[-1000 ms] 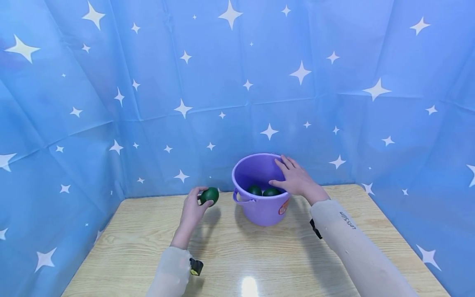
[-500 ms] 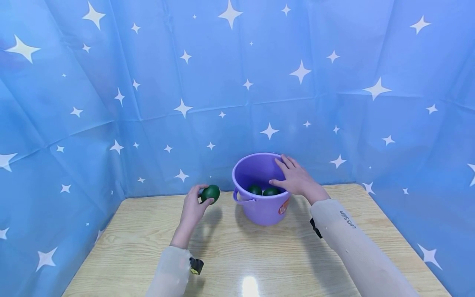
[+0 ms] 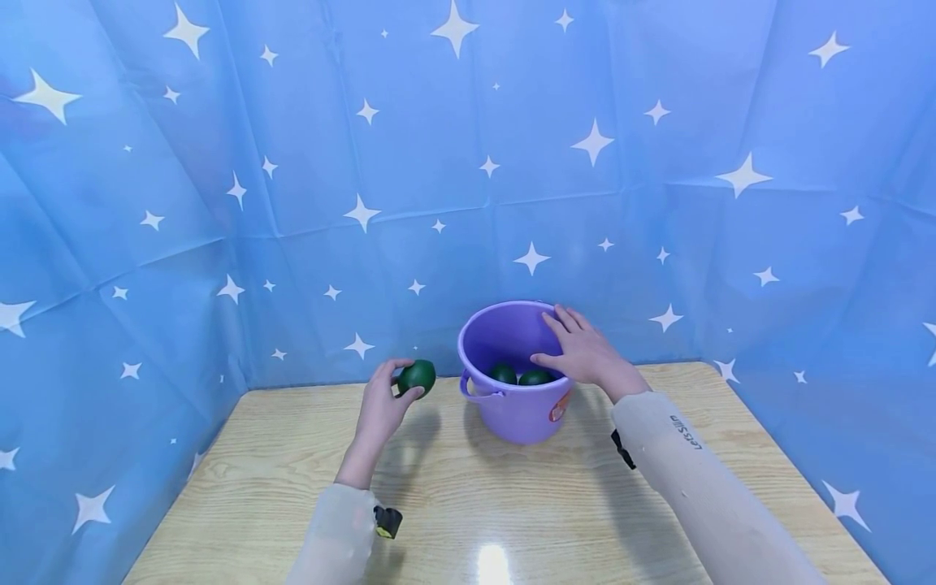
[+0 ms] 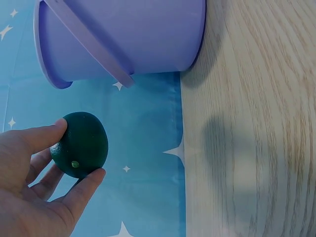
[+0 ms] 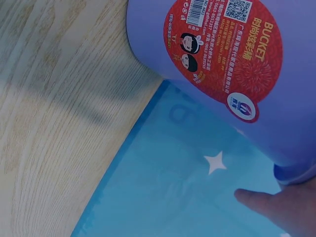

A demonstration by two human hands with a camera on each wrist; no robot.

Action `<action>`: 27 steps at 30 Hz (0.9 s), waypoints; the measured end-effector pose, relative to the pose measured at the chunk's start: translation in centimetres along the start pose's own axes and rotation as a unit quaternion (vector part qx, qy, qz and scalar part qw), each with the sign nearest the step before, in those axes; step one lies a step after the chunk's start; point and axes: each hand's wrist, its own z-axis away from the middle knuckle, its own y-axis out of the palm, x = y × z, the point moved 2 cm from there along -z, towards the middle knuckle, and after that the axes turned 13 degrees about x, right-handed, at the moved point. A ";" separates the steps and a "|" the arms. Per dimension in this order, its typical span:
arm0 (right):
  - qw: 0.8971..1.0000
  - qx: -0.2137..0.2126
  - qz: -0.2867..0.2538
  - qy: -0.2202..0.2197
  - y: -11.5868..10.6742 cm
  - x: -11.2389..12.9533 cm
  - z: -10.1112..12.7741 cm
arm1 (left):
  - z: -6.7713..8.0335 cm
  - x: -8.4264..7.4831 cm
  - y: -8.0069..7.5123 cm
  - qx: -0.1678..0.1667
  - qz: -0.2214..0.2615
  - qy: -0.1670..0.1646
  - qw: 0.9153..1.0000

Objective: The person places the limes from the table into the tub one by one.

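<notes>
Left hand (image 3: 380, 406) holds a dark green ball (image 3: 417, 377) in a fingertip grip, raised above the tabletop (image 3: 468, 496), just left of the purple bucket (image 3: 512, 406). Right hand (image 3: 585, 353) rests flat-fingered on the bucket's rim. Two more green balls (image 3: 519, 376) lie inside.

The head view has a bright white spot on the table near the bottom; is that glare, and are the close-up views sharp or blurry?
Head view: yes, glare of an overhead light on the glossy table, with soft shadows under the arms. Left wrist view: the green ball in the left hand is fairly sharp. Right wrist view: the sticker on the purple bucket is readable; the right hand looks soft.
</notes>
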 end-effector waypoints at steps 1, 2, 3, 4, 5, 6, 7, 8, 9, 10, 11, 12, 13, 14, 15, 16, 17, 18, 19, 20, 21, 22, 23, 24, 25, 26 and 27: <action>1.000 0.000 0.000 0.000 0.0 0.0 0.0 | 0.0 -0.1 0.0 0.000 -0.001 0.001 1.000; 1.000 0.000 0.001 0.000 0.0 -0.1 0.0 | 0.0 -0.1 0.0 0.000 -0.002 0.001 1.000; 1.000 0.000 0.001 0.000 0.0 -0.1 0.0 | 0.1 -0.2 0.0 0.000 -0.003 0.001 1.000; 1.000 0.000 0.002 0.000 0.1 -0.1 0.0 | 0.1 -0.2 0.0 0.000 -0.003 0.001 1.000; 1.000 -0.001 0.001 0.000 0.1 -0.1 -0.1 | 0.1 -0.2 0.0 0.000 -0.003 0.002 1.000; 1.000 -0.001 0.002 -0.001 0.1 -0.1 -0.1 | 0.1 -0.3 -0.1 0.000 -0.003 0.002 1.000; 1.000 -0.001 0.001 -0.001 0.1 -0.1 -0.1 | 0.1 -0.3 -0.1 0.000 -0.003 0.002 1.000; 1.000 -0.002 0.001 -0.001 0.1 -0.1 -0.1 | 0.1 -0.4 -0.1 0.000 -0.002 0.002 1.000; 1.000 -0.002 0.001 -0.002 0.1 -0.1 -0.1 | 0.2 -0.4 -0.1 0.000 -0.001 0.003 1.000; 1.000 -0.002 0.001 -0.002 0.1 -0.1 -0.1 | 0.2 -0.4 -0.1 0.000 0.000 0.004 1.000; 1.000 -0.002 0.002 -0.001 0.1 -0.1 -0.1 | 0.2 -0.5 -0.1 0.000 0.001 0.005 1.000; 1.000 -0.002 0.002 -0.001 0.2 -0.2 -0.1 | 0.2 -0.6 -0.1 0.000 0.002 0.006 1.000; 1.000 -0.002 0.002 -0.001 0.2 -0.2 -0.1 | 0.2 -0.6 -0.1 0.000 0.004 0.007 1.000; 1.000 -0.002 0.002 0.000 0.2 -0.2 -0.1 | 0.2 -0.7 -0.1 0.000 0.006 0.009 1.000; 1.000 -0.002 0.003 0.000 0.2 -0.2 -0.1 | 0.2 -0.7 -0.1 0.000 0.007 0.010 1.000; 1.000 -0.001 0.003 0.000 0.2 -0.2 -0.1 | 0.2 -0.8 -0.1 -0.001 0.009 0.012 1.000; 1.000 -0.001 0.003 0.001 0.2 -0.2 -0.1 | 0.2 -0.8 -0.1 -0.001 0.010 0.014 1.000; 1.000 0.000 0.002 0.001 0.1 -0.2 -0.1 | 0.2 -0.8 -0.1 -0.002 0.011 0.015 1.000; 1.000 0.000 0.002 0.001 0.1 -0.2 -0.1 | 0.2 -0.9 -0.1 -0.002 0.011 0.017 1.000; 1.000 0.000 0.002 0.001 0.1 -0.2 -0.1 | 0.2 -0.9 -0.1 -0.002 0.011 0.017 1.000; 1.000 0.001 0.002 0.002 0.1 -0.2 -0.1 | 0.2 -0.9 -0.1 -0.002 0.011 0.018 1.000; 1.000 0.001 0.002 0.002 0.1 -0.2 -0.1 | 0.2 -1.0 -0.1 -0.003 0.012 0.018 1.000; 1.000 0.001 0.002 0.002 0.2 -0.2 -0.1 | 0.3 -1.0 -0.1 -0.003 0.012 0.018 1.000; 1.000 0.001 0.002 0.002 0.2 -0.2 -0.1 | 0.3 -1.1 -0.1 -0.003 0.012 0.017 1.000; 1.000 0.001 0.001 0.002 0.2 -0.3 -0.1 | 0.3 -1.1 -0.1 -0.003 0.013 0.018 1.000; 1.000 0.001 0.001 0.002 0.2 -0.3 -0.2 | 0.3 -1.2 -0.1 -0.002 0.014 0.018 1.000; 1.000 0.001 0.001 0.002 0.2 -0.3 -0.2 | 0.3 -1.2 -0.1 -0.002 0.015 0.019 1.000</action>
